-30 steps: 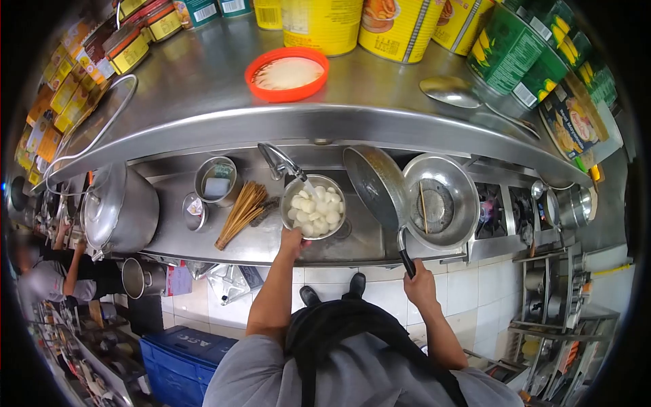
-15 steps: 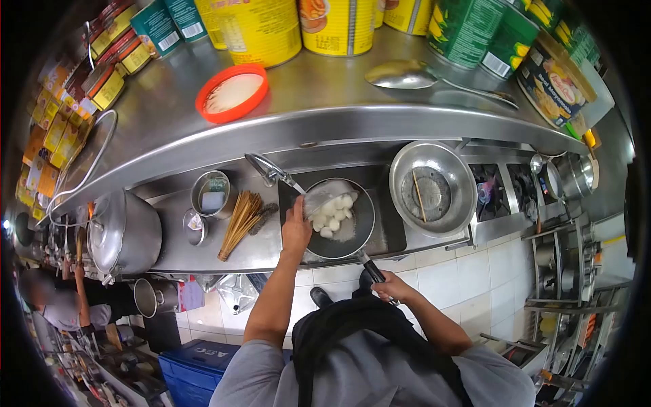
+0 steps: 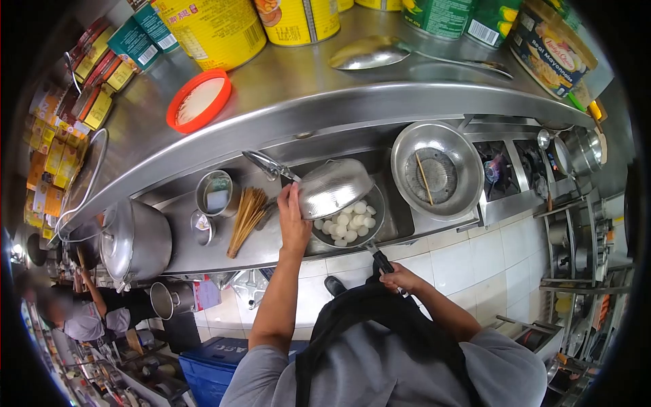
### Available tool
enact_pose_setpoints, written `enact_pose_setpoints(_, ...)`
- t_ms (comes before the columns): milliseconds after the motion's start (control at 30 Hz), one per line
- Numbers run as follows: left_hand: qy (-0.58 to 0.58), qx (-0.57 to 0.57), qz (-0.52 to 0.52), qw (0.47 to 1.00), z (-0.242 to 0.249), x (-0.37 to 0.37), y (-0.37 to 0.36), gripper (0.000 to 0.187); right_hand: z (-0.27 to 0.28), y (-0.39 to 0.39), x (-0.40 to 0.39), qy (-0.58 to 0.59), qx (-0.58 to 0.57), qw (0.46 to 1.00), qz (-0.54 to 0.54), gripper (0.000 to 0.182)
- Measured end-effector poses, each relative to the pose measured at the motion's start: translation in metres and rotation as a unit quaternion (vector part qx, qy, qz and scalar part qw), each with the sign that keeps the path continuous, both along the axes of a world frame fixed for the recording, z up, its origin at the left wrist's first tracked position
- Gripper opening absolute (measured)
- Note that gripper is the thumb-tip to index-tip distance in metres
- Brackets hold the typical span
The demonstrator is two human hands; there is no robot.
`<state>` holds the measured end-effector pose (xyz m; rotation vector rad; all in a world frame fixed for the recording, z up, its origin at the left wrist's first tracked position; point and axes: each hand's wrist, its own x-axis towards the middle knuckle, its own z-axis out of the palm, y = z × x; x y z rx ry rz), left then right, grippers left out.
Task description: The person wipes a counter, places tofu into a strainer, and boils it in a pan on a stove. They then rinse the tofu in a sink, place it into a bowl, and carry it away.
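Note:
My left hand (image 3: 294, 220) is closed on the rim of a shiny metal bowl (image 3: 337, 188). The bowl is tipped over a dark frying pan (image 3: 382, 211), with its rounded underside facing up. Small round white pieces (image 3: 347, 224) lie in the pan, and the bowl hides its far left part. Wrapped round the pan's black handle is my right hand (image 3: 401, 278). The pan is over the sink (image 3: 401, 220), just below the faucet (image 3: 266, 164).
Right of the pan sits a wide metal basin (image 3: 400, 166) with a stick inside; stove burners (image 3: 498, 173) lie beyond it. A bamboo brush (image 3: 247, 220) and a big pot (image 3: 139, 241) are to the left. Cans (image 3: 298, 24) line the shelf. Another person (image 3: 85, 315) is at far left.
The metal bowl has turned upward and away from the pan's middle, showing its underside and more white pieces. My right hand still grips the handle. The view has shifted slightly.

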<state>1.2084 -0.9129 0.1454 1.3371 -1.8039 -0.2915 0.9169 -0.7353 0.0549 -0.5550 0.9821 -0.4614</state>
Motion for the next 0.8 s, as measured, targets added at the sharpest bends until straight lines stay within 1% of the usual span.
enact_pose_setpoints(33, 0.024, 0.012, 0.015, 1.000, -0.001, 0.002, 0.006, 0.082, 0.001, -0.001, 0.000, -0.002, 0.001, 1.000, 0.002, 0.019)
enact_pose_setpoints(67, 0.021, 0.012, 0.018, 1.000, -0.007, 0.005, 0.013, 0.082, 0.003, -0.001, 0.000, 0.001, 0.019, 1.000, -0.016, 0.020)
enact_pose_setpoints(100, 0.023, 0.023, 0.045, 0.998, -0.018, 0.011, 0.021, 0.078, 0.005, -0.003, 0.002, 0.003, 0.038, 0.999, -0.033, 0.020)
enact_pose_setpoints(167, 0.039, 0.026, 0.094, 0.994, -0.038, 0.021, 0.042, 0.068, 0.002, -0.005, -0.001, 0.002, 0.036, 0.999, -0.031, 0.021)
enact_pose_setpoints(200, 0.036, 0.026, 0.098, 0.994, -0.046, 0.026, 0.054, 0.068, 0.001, -0.006, -0.001, 0.004, 0.033, 0.999, -0.034, 0.022)
enact_pose_setpoints(233, 0.117, 0.039, 0.128, 0.984, -0.054, 0.031, 0.066, 0.070, 0.006, -0.009, -0.001, 0.006, 0.042, 0.998, -0.042, 0.023)
enact_pose_setpoints(267, 0.198, 0.052, 0.155, 0.966, -0.063, 0.036, 0.078, 0.072, 0.008, -0.011, 0.000, 0.004, 0.044, 0.998, -0.042, 0.023)
enact_pose_setpoints(333, 0.331, 0.133, 0.247, 0.901, -0.114, 0.059, 0.104, 0.068, 0.009, -0.014, -0.001, 0.004, 0.020, 0.999, -0.047, 0.023)
enact_pose_setpoints(367, 0.299, 0.156, 0.272, 0.901, -0.151, 0.085, 0.114, 0.065, 0.005, -0.015, -0.001, 0.006, 0.014, 0.999, -0.050, 0.022)
enact_pose_setpoints(400, 0.266, 0.179, 0.296, 0.900, -0.174, 0.105, 0.118, 0.062, 0.002, -0.017, -0.001, 0.006, 0.015, 0.998, -0.054, 0.022)
enact_pose_setpoints(433, 0.399, 0.220, 0.292, 0.841, -0.149, 0.103, 0.118, 0.058, -0.001, -0.019, -0.001, -0.008, 0.014, 0.999, -0.047, 0.022)
enact_pose_setpoints(467, 0.523, 0.255, 0.284, 0.762, -0.122, 0.102, 0.120, 0.053, -0.003, -0.021, -0.001, -0.023, 0.012, 0.999, -0.040, 0.022)
enact_pose_setpoints(500, 0.532, 0.253, 0.269, 0.762, -0.111, 0.107, 0.124, 0.040, -0.002, -0.024, 0.000, -0.023, 0.012, 0.999, -0.041, 0.022)
enact_pose_setpoints(533, 0.532, 0.253, 0.269, 0.762, -0.111, 0.115, 0.124, 0.040, -0.001, -0.027, 0.002, -0.021, 0.012, 0.999, -0.036, 0.022)
enact_pose_setpoints(600, 0.507, 0.346, 0.305, 0.728, -0.114, 0.140, 0.124, 0.038, -0.003, -0.033, 0.004, -0.020, 0.010, 0.999, -0.026, 0.022)
enact_pose_setpoints(633, 0.499, 0.359, 0.301, 0.729, -0.137, 0.160, 0.127, 0.042, -0.005, -0.036, 0.005, -0.020, 0.011, 1.000, -0.016, 0.022)
enact_pose_setpoints(667, 0.499, 0.357, 0.303, 0.729, -0.135, 0.171, 0.129, 0.042, -0.007, -0.039, 0.006, -0.020, 0.012, 1.000, -0.007, 0.023)
enact_pose_setpoints(700, 0.473, 0.375, 0.305, 0.737, -0.130, 0.178, 0.129, 0.045, -0.007, -0.040, 0.007, -0.022, 0.011, 1.000, -0.007, 0.023)
enact_pose_setpoints(733, 0.447, 0.392, 0.306, 0.744, -0.116, 0.176, 0.126, 0.049, -0.005, -0.041, 0.009, -0.030, 0.010, 0.999, -0.004, 0.023)
enact_pose_setpoints(767, 0.216, 0.367, 0.414, 0.805, -0.101, 0.173, 0.121, 0.058, -0.004, -0.043, 0.010, -0.037, 0.009, 0.999, -0.002, 0.023)
enact_pose_setpoints(800, 0.215, 0.367, 0.411, 0.806, -0.077, 0.167, 0.115, 0.058, -0.002, -0.044, 0.011, -0.038, 0.008, 0.999, -0.004, 0.023)
